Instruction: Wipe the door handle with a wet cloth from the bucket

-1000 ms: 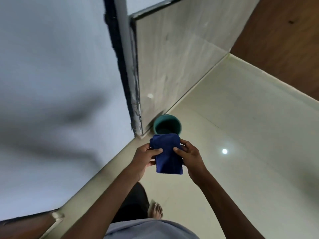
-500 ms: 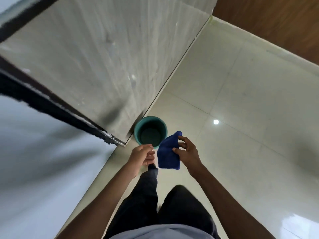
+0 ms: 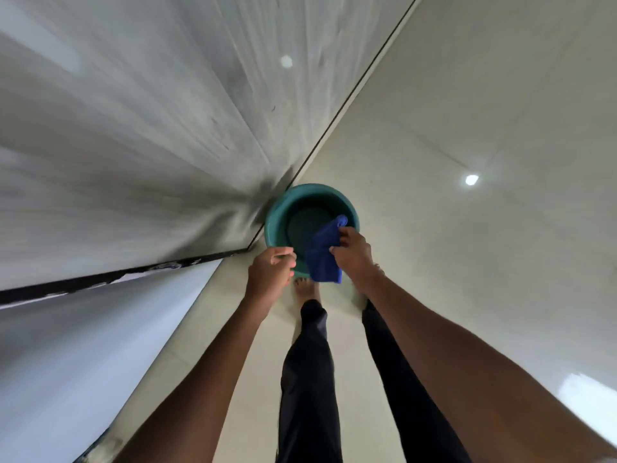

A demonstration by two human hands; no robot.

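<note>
A teal bucket [image 3: 283, 212] stands on the pale tiled floor against the foot of the wall. Over its near right rim hangs a dark blue cloth [image 3: 323, 255], folded and drooping, pinched by my right hand [image 3: 354, 253]. My left hand [image 3: 269, 274] hovers at the bucket's near left rim with its fingers curled and nothing in them that I can see. No door handle is in view.
A grey streaked wall [image 3: 150, 145] fills the left and top. A dark edge strip [image 3: 110, 277] runs along a white panel [image 3: 83, 345] below it. Glossy floor tiles [image 3: 467, 162] spread to the right. My legs and bare feet [image 3: 305, 287] stand just behind the bucket.
The view tipped down and closed in on the bucket. My left hand let go of the cloth; my right hand carried it over the bucket's rim.
</note>
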